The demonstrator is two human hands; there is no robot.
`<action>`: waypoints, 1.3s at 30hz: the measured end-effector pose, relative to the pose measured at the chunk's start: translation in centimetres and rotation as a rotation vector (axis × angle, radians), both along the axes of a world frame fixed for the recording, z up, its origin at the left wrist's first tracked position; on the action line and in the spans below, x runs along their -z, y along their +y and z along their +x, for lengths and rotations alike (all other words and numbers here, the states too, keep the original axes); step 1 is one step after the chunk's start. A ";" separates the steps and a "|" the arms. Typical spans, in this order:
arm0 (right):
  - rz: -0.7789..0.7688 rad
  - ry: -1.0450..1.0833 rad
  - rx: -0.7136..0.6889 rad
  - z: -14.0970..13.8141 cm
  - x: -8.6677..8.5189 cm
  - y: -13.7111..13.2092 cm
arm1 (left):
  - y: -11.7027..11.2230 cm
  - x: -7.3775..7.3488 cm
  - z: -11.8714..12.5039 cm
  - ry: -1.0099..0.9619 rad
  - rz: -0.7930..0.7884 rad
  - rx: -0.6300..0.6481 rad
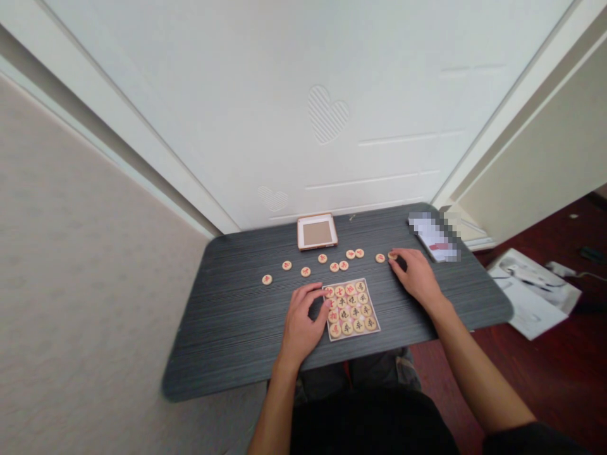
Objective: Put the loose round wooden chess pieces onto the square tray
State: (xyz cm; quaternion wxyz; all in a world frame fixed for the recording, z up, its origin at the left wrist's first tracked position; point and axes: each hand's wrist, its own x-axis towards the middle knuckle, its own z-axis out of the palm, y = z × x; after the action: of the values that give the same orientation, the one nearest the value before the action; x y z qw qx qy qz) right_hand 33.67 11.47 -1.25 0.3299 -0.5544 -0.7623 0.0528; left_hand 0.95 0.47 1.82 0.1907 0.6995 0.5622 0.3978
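From my remote station, I am viewing a dark grey, wood-grained tabletop (227, 341) and working from its near edge. A shallow, square, white-walled box (351, 335) is lying near centre, carrying round, pale tan discs (355, 313) marked with red or black characters in a four-by-four layout.

The left hand (302, 319) is resting at the box's left wall; its thumb and forefinger are standing apart, their tips meeting the far-left corner area.

Farther right, the right hand (417, 275) is bending over a matching tan disc (392, 256) on the tabletop. Its fingertips are touching the disc, but I am not able to determine whether they are clamping it.

I am judging the disc to be light, rigid, smooth and hard to damage, though liable to slip under an off-centre press. I am rating opposite points on its rim as the best hold.

Loose tan discs with red marks (305, 272) are lying in a scattered line across the middle, some pairs nearly touching and leaving little finger room between them. Beyond them, a shallow white tray with a brown base (317, 232) is sitting near the far edge. A flat, pale-screened phone (434, 237) is lying far right, limiting clearance beyond the right hand. A white panelled door (227, 114) is bounding the far side.
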 end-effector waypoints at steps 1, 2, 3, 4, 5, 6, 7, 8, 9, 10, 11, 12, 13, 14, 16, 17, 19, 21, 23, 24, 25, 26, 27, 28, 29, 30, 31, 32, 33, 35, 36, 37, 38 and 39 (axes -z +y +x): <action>0.002 0.008 0.005 0.0 -0.1 -0.1 | 0.0 0.0 0.0 0.000 0.001 0.001; 0.004 0.014 0.008 -0.1 -0.2 -0.2 | 0.0 0.0 0.0 0.000 0.001 0.001; 0.006 0.017 0.009 -0.1 -0.3 -0.3 | 0.0 0.1 0.0 0.001 0.003 0.000; 0.005 0.017 0.010 -0.2 -0.5 -0.4 | 0.0 0.1 0.0 0.003 0.004 -0.002; 0.002 0.018 0.010 -0.2 -0.7 -0.6 | 0.1 0.2 0.0 0.003 0.005 -0.004; -0.003 0.020 0.009 -0.3 -0.8 -0.8 | 0.1 0.2 0.0 0.003 0.004 -0.005; -0.007 0.027 0.010 -0.4 -1.0 -1.0 | 0.1 0.2 0.0 0.002 0.003 -0.005; -0.013 0.039 0.010 -0.5 -1.2 -1.3 | 0.1 0.2 0.0 0.001 0.002 -0.005; -0.019 0.057 0.008 -0.7 -1.5 -1.7 | 0.1 0.2 0.0 0.000 0.001 -0.006; -0.024 0.079 0.003 -0.9 -1.7 -2.0 | 0.1 0.1 0.0 -0.001 0.002 -0.006; -0.030 0.102 -0.006 -1.1 -1.9 -2.4 | 0.1 0.1 0.0 -0.002 0.003 -0.007; -0.031 0.125 -0.017 -1.4 -2.2 -2.9 | 0.1 0.1 0.1 -0.003 0.003 -0.008; -0.035 0.142 -0.034 -1.7 -2.4 -3.3 | 0.1 0.0 0.1 -0.005 0.003 -0.010; -0.031 0.160 -0.049 -2.0 -2.7 -3.8 | 0.1 0.0 0.1 -0.010 0.002 -0.011; -0.029 0.188 -0.086 -2.8 -3.3 -4.7 | 0.1 0.0 0.0 -0.023 -0.001 -0.013; -0.027 0.197 -0.103 -3.3 -3.7 -5.2 | 0.1 0.0 -0.1 -0.031 -0.003 -0.015; -0.022 0.214 -0.132 -4.3 -4.5 -6.0 | 0.2 0.0 -0.2 -0.048 -0.007 -0.017; -0.017 0.232 -0.159 -5.2 -5.3 -6.7 | 0.2 -0.2 -0.2 -0.065 -0.011 -0.019; -0.022 0.241 -0.201 -6.1 -6.0 -7.5 | 0.1 -0.8 0.1 -0.079 -0.011 -0.021; -0.017 0.252 -0.217 -6.6 -6.3 -7.8 | 0.0 -1.2 0.3 -0.087 -0.012 -0.019; -0.009 0.261 -0.236 -6.9 -6.6 -8.1 | -0.2 -1.6 0.6 -0.097 -0.017 -0.015; -0.005 0.267 -0.258 -7.3 -6.8 -8.5 | -0.4 -2.1 0.9 -0.112 -0.021 -0.009; 0.000 0.273 -0.282 -7.6 -7.0 -8.8 | -0.6 -2.6 1.2 -0.127 -0.042 0.005; 0.010 0.279 -0.307 -7.9 -7.2 -9.0 | -0.8 -3.1 1.6 -0.144 -0.072 0.016; 0.019 0.283 -0.333 -8.1 -7.3 -9.3 | -1.0 -3.5 1.9 -0.163 -0.114 0.027; 0.029 0.285 -0.358 -8.4 -7.5 -9.5 | -1.2 -3.9 2.3 -0.192 -0.157 0.041; 0.038 0.286 -0.378 -8.6 -7.7 -9.7 | -1.4 -4.2 2.6 -0.230 -0.199 0.054; 0.045 0.286 -0.395 -8.8 -7.9 -9.9 | -1.5 -4.5 2.9 -0.269 -0.237 0.070; 0.051 0.287 -0.406 -9.0 -8.1 -10.1 | -1.6 -4.7 3.1 -0.308 -0.269 0.087; 0.058 0.283 -0.422 -9.4 -8.4 -10.4 | -1.8 -4.9 3.5 -0.366 -0.318 0.118; 0.061 0.278 -0.430 -9.5 -8.4 -10.5 | -1.8 -5.0 3.6 -0.382 -0.334 0.131; 0.068 0.272 -0.437 -9.7 -8.4 -10.6 | -1.8 -5.1 3.7 -0.392 -0.344 0.140; 0.078 0.266 -0.443 -9.8 -8.4 -10.7 | -1.9 -5.1 3.8 -0.399 -0.348 0.146; 0.092 0.259 -0.451 -9.9 -8.3 -10.8 | -1.9 -5.1 3.8 -0.404 -0.351 0.150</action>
State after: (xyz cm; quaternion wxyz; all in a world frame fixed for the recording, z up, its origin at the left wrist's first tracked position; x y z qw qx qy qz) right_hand 23.82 0.64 7.04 0.4294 -0.3437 -0.8195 0.1608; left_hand 4.78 -1.44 6.97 0.4460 0.6019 0.5197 0.4108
